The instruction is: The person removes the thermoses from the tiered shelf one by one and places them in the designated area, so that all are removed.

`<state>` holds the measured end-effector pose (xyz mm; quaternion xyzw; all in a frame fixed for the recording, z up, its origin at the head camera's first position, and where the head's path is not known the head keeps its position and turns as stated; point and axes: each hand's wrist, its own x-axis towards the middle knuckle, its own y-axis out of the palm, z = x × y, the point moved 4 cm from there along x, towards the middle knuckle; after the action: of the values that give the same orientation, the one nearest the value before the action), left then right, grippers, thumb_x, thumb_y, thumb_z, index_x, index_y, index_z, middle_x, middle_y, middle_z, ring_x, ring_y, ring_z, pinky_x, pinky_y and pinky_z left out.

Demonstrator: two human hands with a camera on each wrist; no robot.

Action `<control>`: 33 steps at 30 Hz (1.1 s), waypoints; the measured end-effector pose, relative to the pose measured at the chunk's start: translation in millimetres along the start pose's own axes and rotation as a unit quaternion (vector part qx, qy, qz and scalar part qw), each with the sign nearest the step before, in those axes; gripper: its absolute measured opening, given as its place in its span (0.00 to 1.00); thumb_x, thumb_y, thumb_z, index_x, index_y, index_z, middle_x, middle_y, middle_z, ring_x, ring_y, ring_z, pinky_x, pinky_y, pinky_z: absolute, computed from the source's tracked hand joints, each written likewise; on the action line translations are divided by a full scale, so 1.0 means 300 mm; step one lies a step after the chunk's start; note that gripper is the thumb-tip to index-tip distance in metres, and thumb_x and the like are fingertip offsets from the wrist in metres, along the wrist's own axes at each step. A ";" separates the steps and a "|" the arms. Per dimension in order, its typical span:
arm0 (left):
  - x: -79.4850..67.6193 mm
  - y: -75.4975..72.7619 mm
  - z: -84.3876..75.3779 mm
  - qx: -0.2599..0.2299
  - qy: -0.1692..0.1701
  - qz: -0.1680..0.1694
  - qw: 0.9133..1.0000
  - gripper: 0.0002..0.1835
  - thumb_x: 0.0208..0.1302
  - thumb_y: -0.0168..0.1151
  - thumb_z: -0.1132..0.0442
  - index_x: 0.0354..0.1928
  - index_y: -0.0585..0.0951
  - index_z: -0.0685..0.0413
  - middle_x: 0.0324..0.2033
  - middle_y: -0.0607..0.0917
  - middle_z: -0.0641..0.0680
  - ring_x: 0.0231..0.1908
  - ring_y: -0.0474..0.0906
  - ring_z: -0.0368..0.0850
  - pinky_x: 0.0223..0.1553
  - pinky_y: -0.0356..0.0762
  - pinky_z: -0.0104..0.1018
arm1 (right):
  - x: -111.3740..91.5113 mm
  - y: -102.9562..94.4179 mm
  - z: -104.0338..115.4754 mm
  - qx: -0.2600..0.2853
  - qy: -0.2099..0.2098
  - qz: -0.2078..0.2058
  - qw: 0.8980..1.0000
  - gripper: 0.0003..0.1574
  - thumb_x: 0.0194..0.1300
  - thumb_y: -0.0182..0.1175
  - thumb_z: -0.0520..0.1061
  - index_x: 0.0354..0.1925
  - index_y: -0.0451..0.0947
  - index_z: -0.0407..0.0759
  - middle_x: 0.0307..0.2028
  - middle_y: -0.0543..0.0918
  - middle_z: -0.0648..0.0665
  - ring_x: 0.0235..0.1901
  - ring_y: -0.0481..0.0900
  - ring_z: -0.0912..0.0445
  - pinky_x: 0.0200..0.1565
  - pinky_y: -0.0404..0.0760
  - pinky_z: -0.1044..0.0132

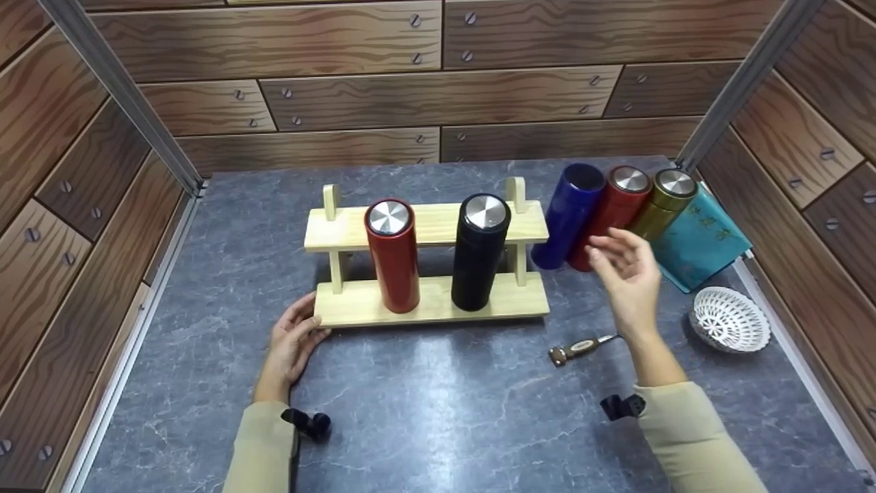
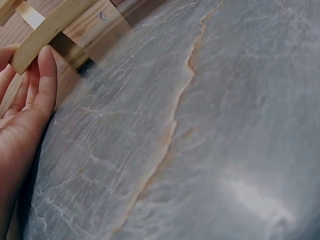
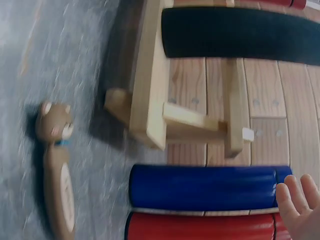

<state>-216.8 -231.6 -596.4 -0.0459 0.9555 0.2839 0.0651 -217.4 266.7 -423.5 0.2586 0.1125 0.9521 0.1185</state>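
A two-tier wooden rack [image 1: 431, 301] stands mid-table, with a red thermos [image 1: 397, 267] and a black thermos [image 1: 475, 260] upright on its lower board. My left hand [image 1: 294, 342] grips the left end of that board; in the left wrist view its thumb and fingers close around the board's edge [image 2: 37, 45]. Fingers loosely bent and holding nothing, my right hand [image 1: 633, 281] is raised in front of a blue thermos [image 1: 568, 219], a second red thermos [image 1: 619, 202] and a gold thermos [image 1: 664, 202]. In the right wrist view its fingertips [image 3: 285, 195] appear near the blue thermos's upper end.
A brown bear-headed handle [image 1: 578, 348] with a thin metal end lies on the grey marbled table, right of the rack. Farther right are a white woven basket [image 1: 731, 320] and a teal flat box or book [image 1: 705, 239]. Wood-patterned walls [image 1: 356, 103] enclose the table's back and sides.
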 end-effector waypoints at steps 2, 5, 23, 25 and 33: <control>0.001 0.002 0.000 0.000 0.001 0.002 1.000 0.28 0.58 0.55 0.78 0.62 0.66 0.62 0.52 0.73 0.57 0.39 0.76 0.47 0.36 0.79 0.38 | -0.007 0.025 0.004 -0.003 0.003 0.012 1.000 0.25 0.54 0.60 0.24 0.52 0.66 0.23 0.41 0.77 0.26 0.40 0.80 0.46 0.42 0.80 0.65; 0.000 0.001 0.000 0.001 0.005 0.004 1.000 0.28 0.59 0.55 0.78 0.62 0.66 0.61 0.52 0.74 0.56 0.39 0.76 0.46 0.36 0.79 0.37 | -0.016 0.060 0.000 -0.021 0.008 0.029 0.999 0.26 0.55 0.60 0.25 0.52 0.66 0.23 0.42 0.76 0.24 0.41 0.79 0.45 0.43 0.79 0.64; 0.000 0.000 -0.007 0.011 -0.006 0.006 1.000 0.30 0.59 0.56 0.76 0.64 0.64 0.60 0.56 0.70 0.57 0.42 0.75 0.47 0.38 0.78 0.39 | -0.049 0.244 -0.036 -0.069 -0.004 0.116 0.991 0.29 0.54 0.61 0.25 0.54 0.64 0.24 0.47 0.75 0.25 0.45 0.75 0.37 0.47 0.77 0.59; 0.002 0.002 -0.008 0.009 -0.007 0.006 1.000 0.30 0.59 0.56 0.76 0.65 0.64 0.60 0.56 0.69 0.58 0.42 0.75 0.47 0.37 0.78 0.39 | -0.047 0.262 -0.037 -0.073 -0.003 0.120 0.990 0.30 0.53 0.62 0.26 0.54 0.65 0.25 0.48 0.75 0.27 0.46 0.74 0.36 0.48 0.76 0.56; 0.000 0.001 0.000 -0.004 -0.007 0.001 1.000 0.28 0.60 0.54 0.77 0.64 0.65 0.61 0.54 0.72 0.58 0.39 0.76 0.47 0.36 0.78 0.39 | -0.055 0.352 0.012 -0.099 0.008 0.134 0.986 0.36 0.49 0.64 0.23 0.56 0.61 0.23 0.51 0.74 0.27 0.49 0.72 0.35 0.49 0.75 0.58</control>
<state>-216.9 -231.3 -596.2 -0.0437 0.9539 0.2881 0.0714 -219.3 162.5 -399.2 0.2504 -0.0166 0.9679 0.0139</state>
